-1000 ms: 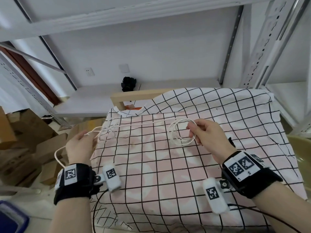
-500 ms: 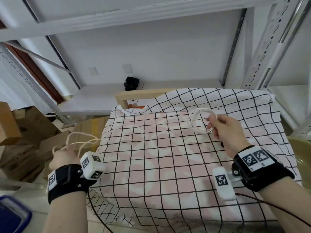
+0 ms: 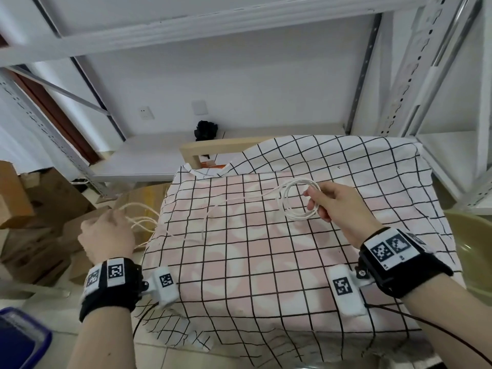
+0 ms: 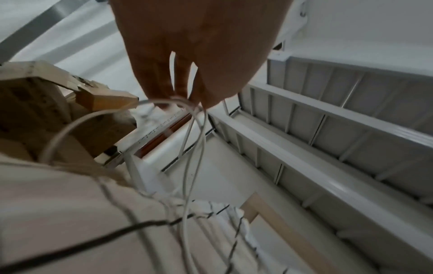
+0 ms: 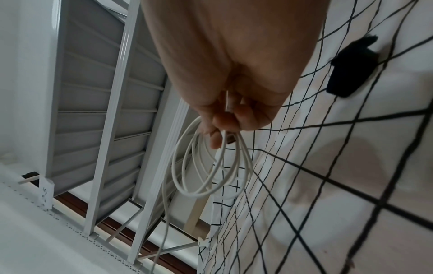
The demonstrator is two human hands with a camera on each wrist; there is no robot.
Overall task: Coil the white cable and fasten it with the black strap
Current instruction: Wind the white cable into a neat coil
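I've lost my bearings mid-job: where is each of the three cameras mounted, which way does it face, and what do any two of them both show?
Head: worn on the head, looking forward and down at the checked cloth; shows both forearms, left hand and right hand.
Left wrist: looks along the left hand at loose white cable strands in its grip.
Right wrist: looks along the right hand at the coil; black strap lies on the cloth.
Shared: all three show the cable, cloth and metal shelving.

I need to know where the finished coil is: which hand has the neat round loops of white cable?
The right hand: it pinches a tidy round coil above the checked cloth. The left hand grips only loose, uneven strands off the cloth's edge.
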